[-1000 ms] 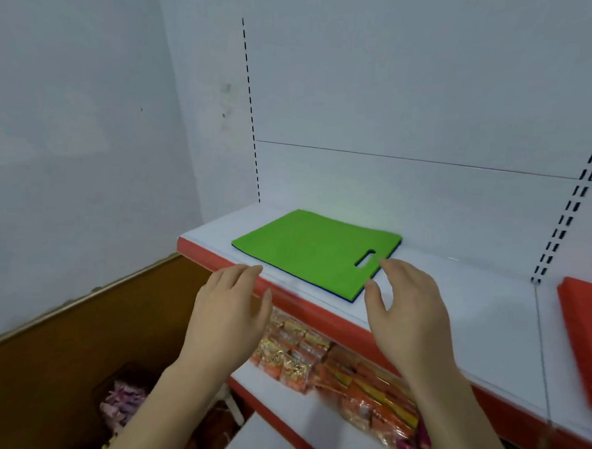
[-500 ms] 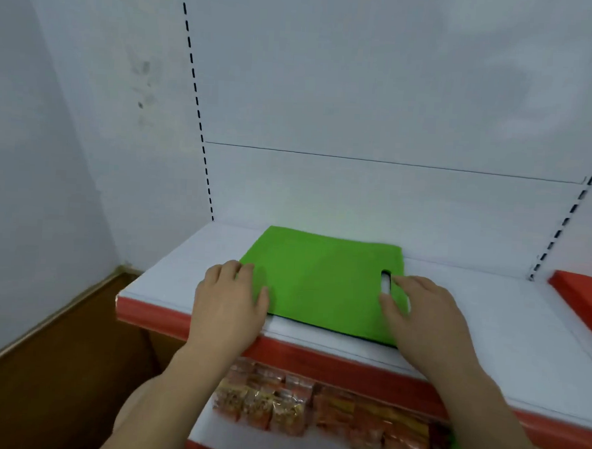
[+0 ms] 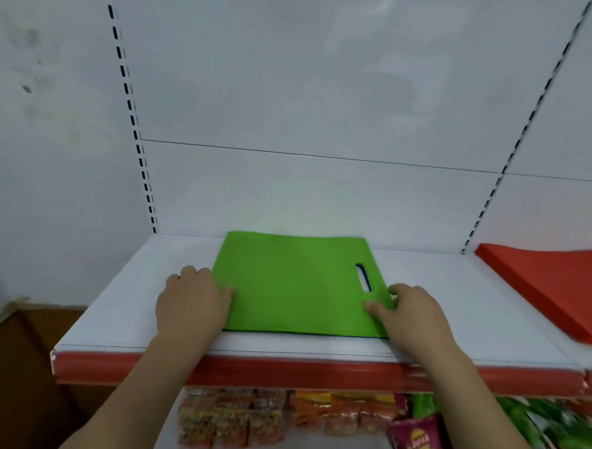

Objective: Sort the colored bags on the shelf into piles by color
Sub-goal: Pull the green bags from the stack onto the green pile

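Note:
A green bag (image 3: 295, 282) with a cut-out handle lies flat on the white shelf (image 3: 118, 318). A dark blue edge shows beneath its front border and through the handle slot. My left hand (image 3: 193, 301) is at the bag's left edge, thumb on top and fingers bent down beside the edge. My right hand (image 3: 416, 316) holds the right edge the same way, thumb lying just below the handle slot. A pile of red bags (image 3: 558, 293) lies on the shelf at the far right.
The shelf has a red front strip (image 3: 280, 374) and a white back panel with slotted uprights. Below it, a lower shelf holds orange snack packets (image 3: 233, 420), a purple chips bag (image 3: 417, 443) and green packets (image 3: 534, 429). A brown wooden surface is at lower left.
Both hands came from in front of the shelf onto the green bag's sides, and their fingers went from flat to bent at its edges. The bag now lies square to the shelf front.

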A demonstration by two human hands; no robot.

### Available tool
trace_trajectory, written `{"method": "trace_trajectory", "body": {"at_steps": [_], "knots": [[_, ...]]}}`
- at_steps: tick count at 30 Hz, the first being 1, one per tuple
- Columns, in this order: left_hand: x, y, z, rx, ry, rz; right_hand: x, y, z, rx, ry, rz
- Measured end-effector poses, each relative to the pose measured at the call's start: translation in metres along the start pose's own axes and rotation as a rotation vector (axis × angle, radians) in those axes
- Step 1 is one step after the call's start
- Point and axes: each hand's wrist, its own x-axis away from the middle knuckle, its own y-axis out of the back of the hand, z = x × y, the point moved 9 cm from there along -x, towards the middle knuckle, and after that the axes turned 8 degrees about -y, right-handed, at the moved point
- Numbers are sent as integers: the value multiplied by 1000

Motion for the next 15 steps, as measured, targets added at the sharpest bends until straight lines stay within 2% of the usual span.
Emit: {"method": "trace_trajectory", "body": {"at_steps": [5,15], "knots": [[-2,4,-5,25,-42,-76,0,12,-6,-141,-35,-121],[7,16,-15,-146,-100,-124,5,16,-3,-120,50,-304]]}}
